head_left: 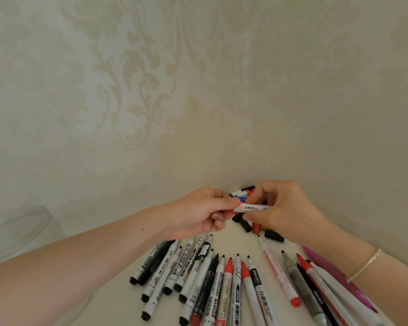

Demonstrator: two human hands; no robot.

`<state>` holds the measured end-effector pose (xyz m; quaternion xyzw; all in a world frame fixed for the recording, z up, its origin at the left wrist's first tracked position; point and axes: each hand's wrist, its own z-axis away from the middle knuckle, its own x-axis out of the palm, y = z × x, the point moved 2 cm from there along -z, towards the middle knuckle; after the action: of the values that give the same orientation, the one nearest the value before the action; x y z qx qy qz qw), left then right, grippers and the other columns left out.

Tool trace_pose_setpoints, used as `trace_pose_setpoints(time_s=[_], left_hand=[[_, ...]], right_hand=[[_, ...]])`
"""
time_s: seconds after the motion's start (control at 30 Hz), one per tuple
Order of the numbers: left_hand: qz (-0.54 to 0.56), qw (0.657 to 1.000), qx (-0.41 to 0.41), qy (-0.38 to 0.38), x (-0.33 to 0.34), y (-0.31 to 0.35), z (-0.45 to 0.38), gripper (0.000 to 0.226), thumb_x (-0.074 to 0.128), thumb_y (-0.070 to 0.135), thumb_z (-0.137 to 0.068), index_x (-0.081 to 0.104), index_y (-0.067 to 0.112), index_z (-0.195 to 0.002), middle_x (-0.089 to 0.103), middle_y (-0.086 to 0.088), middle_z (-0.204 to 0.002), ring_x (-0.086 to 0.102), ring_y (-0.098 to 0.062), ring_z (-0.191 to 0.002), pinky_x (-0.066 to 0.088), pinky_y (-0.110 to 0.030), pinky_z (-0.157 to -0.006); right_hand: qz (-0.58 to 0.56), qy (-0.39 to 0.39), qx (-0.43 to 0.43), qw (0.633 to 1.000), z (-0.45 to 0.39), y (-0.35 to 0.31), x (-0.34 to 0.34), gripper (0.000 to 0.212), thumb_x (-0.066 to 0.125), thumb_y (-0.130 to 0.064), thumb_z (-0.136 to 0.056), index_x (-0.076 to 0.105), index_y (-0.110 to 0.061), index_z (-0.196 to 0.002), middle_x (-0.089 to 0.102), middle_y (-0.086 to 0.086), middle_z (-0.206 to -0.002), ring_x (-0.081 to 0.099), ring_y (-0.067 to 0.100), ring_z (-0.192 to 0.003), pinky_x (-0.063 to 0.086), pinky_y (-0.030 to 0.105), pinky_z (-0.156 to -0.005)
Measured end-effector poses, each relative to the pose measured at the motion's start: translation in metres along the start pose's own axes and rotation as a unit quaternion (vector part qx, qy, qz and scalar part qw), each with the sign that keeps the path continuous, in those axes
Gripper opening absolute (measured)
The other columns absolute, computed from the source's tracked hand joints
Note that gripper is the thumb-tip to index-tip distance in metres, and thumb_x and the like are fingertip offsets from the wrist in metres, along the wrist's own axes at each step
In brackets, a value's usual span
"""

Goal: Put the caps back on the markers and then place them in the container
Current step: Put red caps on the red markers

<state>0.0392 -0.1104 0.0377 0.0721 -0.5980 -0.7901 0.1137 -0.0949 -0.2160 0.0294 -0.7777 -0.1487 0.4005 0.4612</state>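
Both hands hold one white marker (253,207) level above the table, near the wall corner. My left hand (198,212) pinches its left end, which the fingers hide. My right hand (280,208) grips the barrel's right part. Loose caps (272,236), black and red, lie on the table under and behind the hands. Several uncapped markers (222,281) are fanned out on the white table, tips pointing away from me. A clear plastic container (17,231) stands at the far left.
Patterned beige wallpaper walls (198,90) meet in a corner just behind the hands. A pink marker (335,271) lies under my right wrist, which wears a thin bracelet (365,264). My left forearm crosses the table between the container and the markers.
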Motion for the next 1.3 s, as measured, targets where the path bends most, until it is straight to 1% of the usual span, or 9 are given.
trace_pose_setpoints(time_s=[0.33,0.47,0.57,0.67,0.8,0.87,1.03,1.17,1.3], left_hand=[[0.009,0.999,0.032,0.004,0.002,-0.011,0.001,0.012,0.054,0.009,-0.094,0.056,0.007,-0.082,0.048,-0.002,-0.064,0.031,-0.005,-0.051,0.032,-0.014,-0.048],[-0.113,0.992,0.051,-0.025,-0.005,-0.018,0.007,0.008,0.055,0.018,-0.095,0.059,0.013,-0.090,0.057,0.004,-0.070,0.046,-0.006,-0.060,0.042,-0.018,-0.061],[-0.332,0.936,0.116,-0.008,-0.019,-0.012,0.004,0.009,0.059,0.027,-0.093,0.067,0.025,-0.096,0.065,0.012,-0.082,0.058,0.000,-0.075,0.043,-0.015,-0.073],[-0.478,0.856,0.172,0.101,-0.042,0.000,-0.003,0.015,0.068,0.037,-0.085,0.073,0.034,-0.099,0.061,0.008,-0.093,0.058,-0.003,-0.081,0.042,-0.019,-0.076],[-0.606,0.773,0.122,0.146,-0.075,0.003,-0.001,0.024,0.066,0.039,-0.087,0.073,0.027,-0.105,0.061,0.008,-0.089,0.057,-0.009,-0.083,0.044,-0.025,-0.075],[-0.664,0.730,0.074,0.146,-0.086,-0.001,0.000,0.026,0.064,0.040,-0.088,0.073,0.025,-0.107,0.065,0.008,-0.091,0.059,-0.012,-0.087,0.046,-0.026,-0.076],[-0.698,0.703,0.018,0.135,-0.086,-0.011,-0.009,0.027,0.062,0.038,-0.088,0.073,0.023,-0.108,0.072,0.002,-0.102,0.065,-0.016,-0.096,0.050,-0.028,-0.079],[-0.727,0.675,0.006,0.124,-0.080,-0.019,-0.023,0.022,0.063,0.037,-0.085,0.071,0.023,-0.101,0.071,0.001,-0.098,0.064,-0.019,-0.093,0.047,-0.026,-0.072],[-0.761,0.636,0.014,0.125,-0.080,-0.026,-0.034,0.016,0.062,0.035,-0.083,0.067,0.024,-0.094,0.069,0.000,-0.096,0.063,-0.022,-0.091,0.050,-0.032,-0.074]], right_hand=[[0.065,-0.013,0.003,0.998,-0.001,-0.004,0.001,0.017,0.082,-0.023,-0.068,0.066,-0.025,-0.069,0.070,-0.008,-0.064,0.067,0.023,-0.057,0.054,0.040,-0.058],[0.115,-0.063,-0.025,0.991,-0.003,-0.008,0.005,0.018,0.082,-0.026,-0.068,0.064,-0.027,-0.070,0.068,-0.010,-0.071,0.062,0.011,-0.061,0.056,0.040,-0.066],[0.138,-0.096,-0.041,0.985,-0.010,-0.008,0.009,0.015,0.077,-0.026,-0.070,0.064,-0.027,-0.076,0.067,-0.010,-0.071,0.062,0.011,-0.064,0.056,0.042,-0.067],[0.109,-0.120,-0.055,0.985,-0.013,-0.005,0.013,0.024,0.067,-0.010,-0.081,0.066,-0.033,-0.088,0.068,-0.008,-0.080,0.065,0.017,-0.070,0.057,0.041,-0.067],[0.131,-0.071,-0.032,0.988,-0.017,0.010,0.007,0.045,0.057,-0.004,-0.088,0.056,-0.032,-0.123,0.063,-0.005,-0.114,0.061,0.012,-0.099,0.051,0.020,-0.081],[0.150,-0.046,-0.008,0.988,-0.018,0.018,0.003,0.046,0.055,-0.004,-0.089,0.054,-0.029,-0.127,0.061,-0.004,-0.118,0.057,0.011,-0.103,0.046,0.015,-0.080],[0.204,-0.099,0.029,0.974,-0.010,0.024,0.006,0.037,0.052,-0.002,-0.089,0.061,-0.027,-0.115,0.062,-0.006,-0.103,0.056,0.005,-0.084,0.043,0.011,-0.065],[0.254,-0.129,0.038,0.958,-0.002,0.027,0.013,0.027,0.051,-0.008,-0.089,0.060,-0.030,-0.102,0.066,-0.006,-0.093,0.061,0.008,-0.085,0.050,0.019,-0.072],[0.285,-0.126,0.060,0.948,-0.001,0.038,0.009,0.019,0.052,-0.013,-0.091,0.061,-0.025,-0.103,0.056,-0.013,-0.085,0.052,0.000,-0.072,0.040,0.009,-0.056]])
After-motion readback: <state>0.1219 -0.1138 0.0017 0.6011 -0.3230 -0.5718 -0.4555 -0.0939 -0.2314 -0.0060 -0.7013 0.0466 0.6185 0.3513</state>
